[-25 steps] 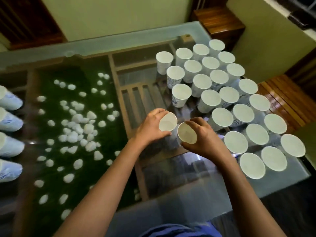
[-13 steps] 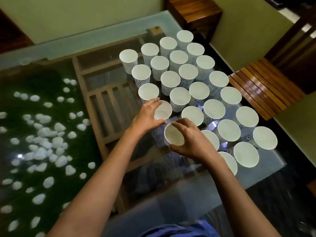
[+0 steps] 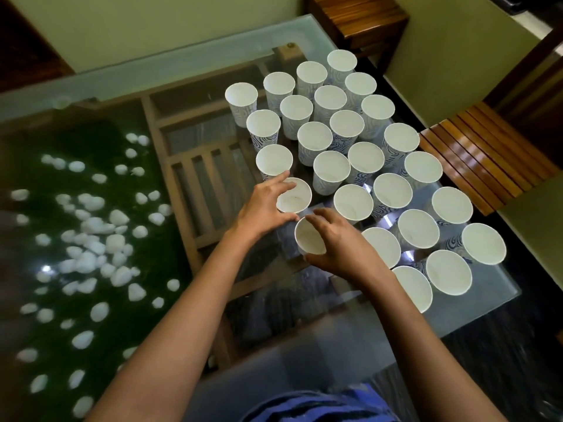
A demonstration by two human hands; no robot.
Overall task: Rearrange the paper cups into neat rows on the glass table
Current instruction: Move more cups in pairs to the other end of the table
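Several white paper cups with blue swirl patterns (image 3: 332, 175) stand upright in slanted rows on the right half of the glass table (image 3: 170, 68). My left hand (image 3: 263, 205) curls around one cup (image 3: 297, 197) at the near end of the leftmost row, just below another cup (image 3: 274, 161). My right hand (image 3: 338, 242) grips a second cup (image 3: 309, 237) right below it, thumb under the rim and fingers over the top. Both cups stand on the glass.
Under the glass lie a wooden frame (image 3: 210, 178) and a dark green bed with white pebbles (image 3: 91, 226). A slatted wooden chair seat (image 3: 478, 147) stands at the right edge. A wooden stand (image 3: 359, 16) sits beyond the far corner.
Both hands have slid their cups up against the near end of the leftmost row. The camera has swung right, so the cups at the far left are out of view.
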